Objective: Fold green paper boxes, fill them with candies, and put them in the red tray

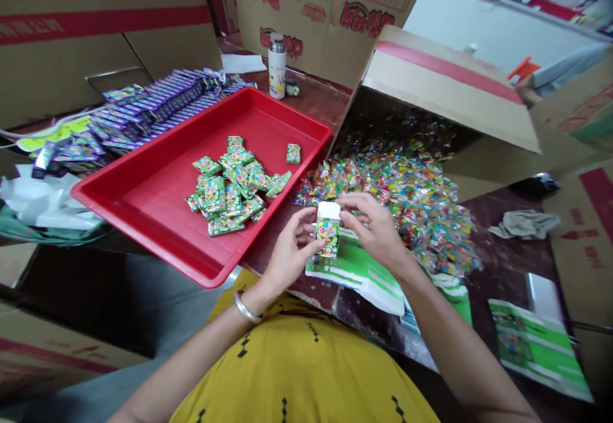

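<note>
Upright between my hands is a small green printed candy box (328,232), its white top flap raised. My left hand (288,252) grips it from the left, thumb across its front. The thumb and forefinger of my right hand (376,226) close on its upper right edge, by the flap. Flattened green and white packaging (364,269) lies beneath the hands. A heap of small clear packets of colourful candy (402,199) spreads beyond my right hand. To the left, a red tray (158,218) holds several similar green boxes (232,196), one lying apart from the pile.
An open cardboard box (445,68) lies on its side around the candy heap. Purple packs (158,107) are stacked behind the tray, near a white bottle (276,68). A grey cloth (522,225) and green packaging (539,346) lie at right. Another person's arm (569,68) shows at upper right.
</note>
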### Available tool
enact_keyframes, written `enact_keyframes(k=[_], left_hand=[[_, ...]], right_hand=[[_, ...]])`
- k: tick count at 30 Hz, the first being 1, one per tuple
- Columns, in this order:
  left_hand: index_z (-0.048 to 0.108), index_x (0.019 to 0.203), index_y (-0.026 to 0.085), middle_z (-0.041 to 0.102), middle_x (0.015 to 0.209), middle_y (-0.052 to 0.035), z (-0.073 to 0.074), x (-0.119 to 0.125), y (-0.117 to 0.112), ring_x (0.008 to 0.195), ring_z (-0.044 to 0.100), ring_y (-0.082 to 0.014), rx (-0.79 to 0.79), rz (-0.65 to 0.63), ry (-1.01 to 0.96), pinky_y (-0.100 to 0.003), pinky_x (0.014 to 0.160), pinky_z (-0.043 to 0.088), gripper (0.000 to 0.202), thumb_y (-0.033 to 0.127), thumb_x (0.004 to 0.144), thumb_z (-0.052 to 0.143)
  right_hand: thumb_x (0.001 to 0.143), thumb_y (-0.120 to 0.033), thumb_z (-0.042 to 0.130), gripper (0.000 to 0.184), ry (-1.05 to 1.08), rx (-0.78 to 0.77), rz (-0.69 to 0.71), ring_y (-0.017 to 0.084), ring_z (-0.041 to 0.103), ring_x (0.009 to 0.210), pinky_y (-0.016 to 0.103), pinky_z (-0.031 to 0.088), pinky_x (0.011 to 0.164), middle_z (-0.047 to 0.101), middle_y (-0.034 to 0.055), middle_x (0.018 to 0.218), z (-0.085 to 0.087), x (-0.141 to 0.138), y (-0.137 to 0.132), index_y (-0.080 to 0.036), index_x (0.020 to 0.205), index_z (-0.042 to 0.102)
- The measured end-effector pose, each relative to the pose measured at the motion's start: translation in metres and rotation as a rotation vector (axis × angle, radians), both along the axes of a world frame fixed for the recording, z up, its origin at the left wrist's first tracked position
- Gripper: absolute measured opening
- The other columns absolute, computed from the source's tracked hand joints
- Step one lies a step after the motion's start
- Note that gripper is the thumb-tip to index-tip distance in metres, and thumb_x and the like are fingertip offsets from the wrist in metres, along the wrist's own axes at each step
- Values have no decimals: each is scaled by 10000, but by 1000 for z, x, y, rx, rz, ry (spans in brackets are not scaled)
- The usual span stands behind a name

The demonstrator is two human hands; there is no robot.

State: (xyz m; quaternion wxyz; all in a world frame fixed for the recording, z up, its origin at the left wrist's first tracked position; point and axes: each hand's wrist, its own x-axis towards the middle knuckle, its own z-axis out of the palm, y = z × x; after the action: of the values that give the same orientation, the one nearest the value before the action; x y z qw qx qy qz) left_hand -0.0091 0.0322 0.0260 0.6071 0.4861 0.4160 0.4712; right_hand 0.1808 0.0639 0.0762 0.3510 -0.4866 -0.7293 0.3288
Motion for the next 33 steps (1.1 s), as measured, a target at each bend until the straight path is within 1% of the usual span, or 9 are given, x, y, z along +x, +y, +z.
enact_keyframes(k=[4, 8, 11, 14, 18, 23, 26, 29, 33], left_hand=[[512, 1315, 240, 611, 949, -28, 3, 4, -3, 852, 599, -158, 22, -20, -22, -248, 729, 491, 532, 272, 818, 698], [559, 1154, 230, 543, 918, 10, 0, 6, -3, 712, 547, -92, -22, -117, -33, -202, 634, 450, 390, 244, 796, 712], [543, 1093, 217, 542, 998, -8, 0, 7, 0, 810, 576, -102, -23, -129, -71, -198, 685, 472, 344, 214, 792, 710], [479, 1122, 231, 558, 1051, -19, 1, 7, 0, 843, 610, -110, -50, -86, -149, -207, 704, 496, 423, 180, 777, 717], [450, 1152, 244, 570, 1062, -10, 3, 7, -2, 712, 621, -75, -83, -63, -122, -218, 678, 516, 485, 172, 762, 728], [490, 1194, 235, 590, 1117, -54, 5, 4, -6, 985, 635, -172, 13, -57, 9, -289, 829, 549, 463, 149, 786, 691], [495, 1241, 244, 591, 1143, -64, 6, 3, -6, 1014, 631, -188, 20, -94, 32, -298, 832, 557, 489, 145, 798, 678], [491, 1307, 254, 584, 1139, -65, 7, 1, -5, 1022, 630, -195, 27, -116, 50, -301, 831, 562, 542, 149, 807, 671], [526, 1324, 247, 603, 1209, -79, 6, 0, -6, 1075, 612, -218, 47, -133, 61, -320, 865, 554, 517, 167, 830, 651]], right_hand=[[858, -361, 687, 285, 214, -170, -93, 202, 666, 770, 326, 555, 688, 697, 36, 880, -19, -4, -18, -245, 1119, 691], [888, -340, 644, 134, 200, -55, -158, 204, 656, 826, 336, 534, 753, 685, 45, 891, -31, -9, -25, -229, 877, 718], [863, -308, 675, 85, 287, -14, -189, 210, 653, 941, 331, 538, 800, 672, 55, 1021, -30, -13, -25, -239, 913, 677], [844, -305, 703, 207, 410, -70, -215, 202, 661, 934, 335, 542, 816, 681, 41, 983, -27, -16, -23, -255, 1017, 601], [822, -379, 723, 204, 396, -152, -149, 183, 636, 810, 310, 526, 735, 668, 31, 852, -24, -12, -17, -217, 788, 603], [716, -382, 816, 245, 365, -339, -139, 168, 612, 719, 294, 498, 659, 678, 26, 797, -15, -4, -8, -198, 791, 673], [705, -416, 811, 267, 359, -380, -130, 170, 600, 686, 298, 487, 629, 677, 35, 739, -10, -1, -2, -186, 682, 675], [715, -420, 801, 281, 326, -358, -128, 175, 597, 678, 309, 486, 631, 669, 29, 715, -7, -2, 0, -192, 643, 654], [830, -358, 710, 262, 220, -139, -137, 185, 620, 735, 331, 488, 703, 676, 35, 758, -12, -7, -10, -201, 630, 647]])
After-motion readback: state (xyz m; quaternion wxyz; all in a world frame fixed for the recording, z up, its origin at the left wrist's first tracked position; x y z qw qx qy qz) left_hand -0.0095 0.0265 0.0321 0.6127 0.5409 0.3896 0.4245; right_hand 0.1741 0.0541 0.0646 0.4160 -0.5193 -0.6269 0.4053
